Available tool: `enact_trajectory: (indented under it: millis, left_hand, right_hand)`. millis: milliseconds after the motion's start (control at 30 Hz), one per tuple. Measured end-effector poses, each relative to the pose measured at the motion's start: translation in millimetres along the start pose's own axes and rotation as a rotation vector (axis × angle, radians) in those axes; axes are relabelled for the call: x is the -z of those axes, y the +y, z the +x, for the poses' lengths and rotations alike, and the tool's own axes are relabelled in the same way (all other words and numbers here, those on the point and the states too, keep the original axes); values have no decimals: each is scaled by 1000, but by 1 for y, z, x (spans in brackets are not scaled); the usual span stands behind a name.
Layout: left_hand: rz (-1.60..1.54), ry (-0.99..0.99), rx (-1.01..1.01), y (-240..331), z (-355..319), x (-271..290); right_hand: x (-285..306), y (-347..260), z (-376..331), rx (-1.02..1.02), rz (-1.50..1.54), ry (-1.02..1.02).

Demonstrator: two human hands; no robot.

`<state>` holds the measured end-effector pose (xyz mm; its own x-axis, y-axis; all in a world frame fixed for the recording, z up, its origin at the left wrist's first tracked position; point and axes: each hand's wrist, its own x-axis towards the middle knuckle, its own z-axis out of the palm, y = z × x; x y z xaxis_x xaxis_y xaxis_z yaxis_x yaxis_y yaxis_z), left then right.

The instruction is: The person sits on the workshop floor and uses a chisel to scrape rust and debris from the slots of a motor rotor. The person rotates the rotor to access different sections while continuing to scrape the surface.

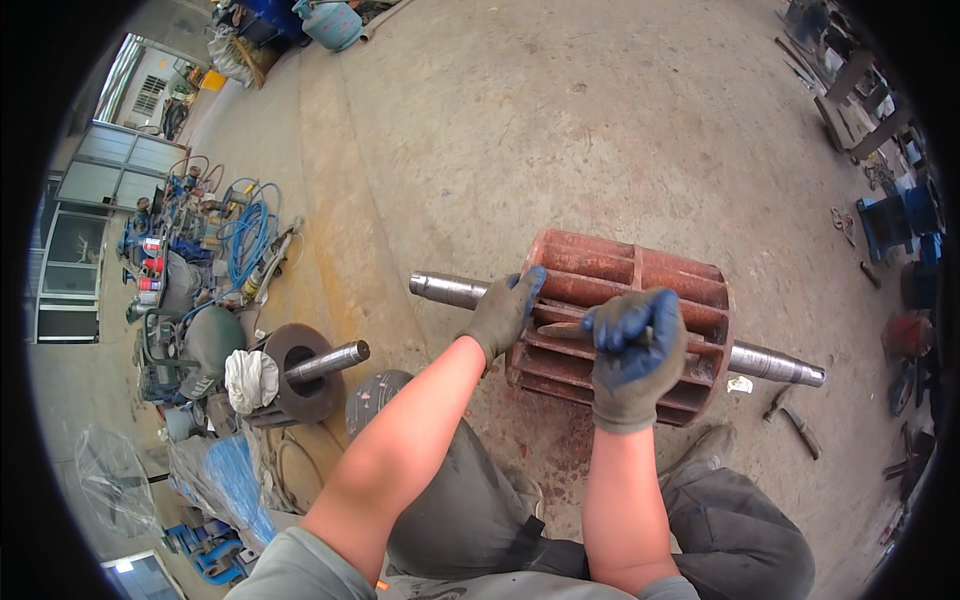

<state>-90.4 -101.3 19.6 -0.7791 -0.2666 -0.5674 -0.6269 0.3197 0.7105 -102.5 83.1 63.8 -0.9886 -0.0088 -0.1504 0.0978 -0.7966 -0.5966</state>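
A red-brown finned rotor lies on its side on the floor before me, with a bare steel shaft sticking out of both ends. My left hand, in a grey glove with blue fingertips, grips the rotor's left end rim. Its fingers bend over the edge. In the same kind of glove, my right hand is closed above the fins. From its fist a narrow tapered tool points left, its tip close to the slots between fins. The fist hides most of its handle, so its exact kind is unclear.
A hammer lies right of the rotor, near a white scrap. At left stands a dark round part with a shaft and a white cloth. Blue hose and tools crowd behind. A gas cylinder stands far off.
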Motion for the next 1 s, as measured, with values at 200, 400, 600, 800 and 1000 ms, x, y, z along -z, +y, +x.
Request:
enact_trajectory:
  millis: [200, 400, 600, 800, 1000]
  left_hand:
    - [-41, 29, -43, 4, -3, -2]
    - [-85, 42, 18, 0, -3, -4]
    - [-152, -2, 92, 2, -4, -2]
    - [-151, 35, 42, -1, -1, -4]
    - [-81, 127, -33, -1, -4, -8]
  right_hand:
    - [-8, -3, 8, -73, -137, -58]
    - [-8, 6, 9, -23, -198, -71]
    - [-8, 8, 7, -33, -176, -86]
    - [-14, -3, 16, -162, -275, -118]
    - [-25, -17, 21, -70, -104, -40]
